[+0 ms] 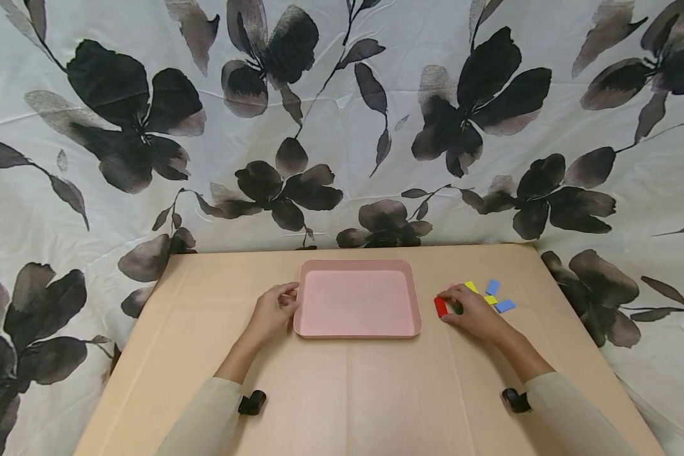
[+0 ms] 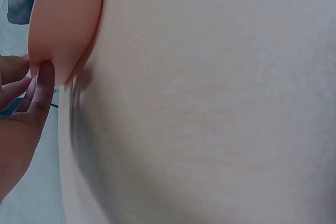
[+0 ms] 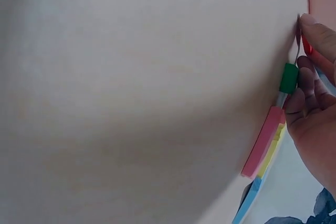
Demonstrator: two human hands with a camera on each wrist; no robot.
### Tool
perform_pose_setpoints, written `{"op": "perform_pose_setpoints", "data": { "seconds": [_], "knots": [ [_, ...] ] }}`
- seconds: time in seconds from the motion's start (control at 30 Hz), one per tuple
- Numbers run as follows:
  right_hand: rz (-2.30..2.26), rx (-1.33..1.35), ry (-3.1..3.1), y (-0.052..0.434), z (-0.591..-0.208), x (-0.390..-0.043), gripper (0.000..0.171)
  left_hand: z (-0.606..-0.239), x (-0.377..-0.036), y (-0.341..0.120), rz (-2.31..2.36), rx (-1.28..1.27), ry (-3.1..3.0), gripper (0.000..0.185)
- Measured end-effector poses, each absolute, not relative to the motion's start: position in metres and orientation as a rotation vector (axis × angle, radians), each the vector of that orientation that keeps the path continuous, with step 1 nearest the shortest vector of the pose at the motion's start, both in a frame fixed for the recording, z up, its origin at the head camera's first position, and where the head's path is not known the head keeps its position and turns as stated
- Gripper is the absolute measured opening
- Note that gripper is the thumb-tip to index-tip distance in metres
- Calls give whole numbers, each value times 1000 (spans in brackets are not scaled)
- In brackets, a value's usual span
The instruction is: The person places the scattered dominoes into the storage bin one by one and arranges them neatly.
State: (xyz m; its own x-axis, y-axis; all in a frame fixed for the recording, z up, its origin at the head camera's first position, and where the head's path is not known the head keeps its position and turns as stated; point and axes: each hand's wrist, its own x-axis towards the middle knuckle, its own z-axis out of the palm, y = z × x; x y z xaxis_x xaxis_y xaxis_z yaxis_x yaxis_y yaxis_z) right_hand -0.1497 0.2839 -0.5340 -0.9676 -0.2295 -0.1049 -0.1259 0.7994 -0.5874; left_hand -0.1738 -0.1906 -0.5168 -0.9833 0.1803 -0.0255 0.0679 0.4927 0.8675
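Note:
A shallow pink tray lies flat near the far edge of the table. On its left side, my left hand grips the rim, the thumb against the outer wall in the left wrist view. To the right of the tray, my right hand pinches a small flat red piece between thumb and fingers. A green piece sits right by the curled fingers in the right wrist view. Farther along lies a pink piece, mostly hidden by the hand in the head view.
Beyond the right hand lie yellow pieces and blue pieces, loosely grouped. A tan covering with crease lines spreads over the table. Behind it hangs a white cloth with dark flowers. Each wrist wears a small black camera.

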Motion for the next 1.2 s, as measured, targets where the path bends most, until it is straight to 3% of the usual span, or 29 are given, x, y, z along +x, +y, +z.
{"op": "perform_pose_setpoints", "data": {
  "seconds": [0.7,1.2],
  "knots": [
    [-962,-351,2854,263,-510,-180,49,-518,-183,-182,1510,218,2650,46],
    [-1071,-285,2799,206,-484,-210,52,-518,-204,-189,1480,216,2613,47]
  ]
}}
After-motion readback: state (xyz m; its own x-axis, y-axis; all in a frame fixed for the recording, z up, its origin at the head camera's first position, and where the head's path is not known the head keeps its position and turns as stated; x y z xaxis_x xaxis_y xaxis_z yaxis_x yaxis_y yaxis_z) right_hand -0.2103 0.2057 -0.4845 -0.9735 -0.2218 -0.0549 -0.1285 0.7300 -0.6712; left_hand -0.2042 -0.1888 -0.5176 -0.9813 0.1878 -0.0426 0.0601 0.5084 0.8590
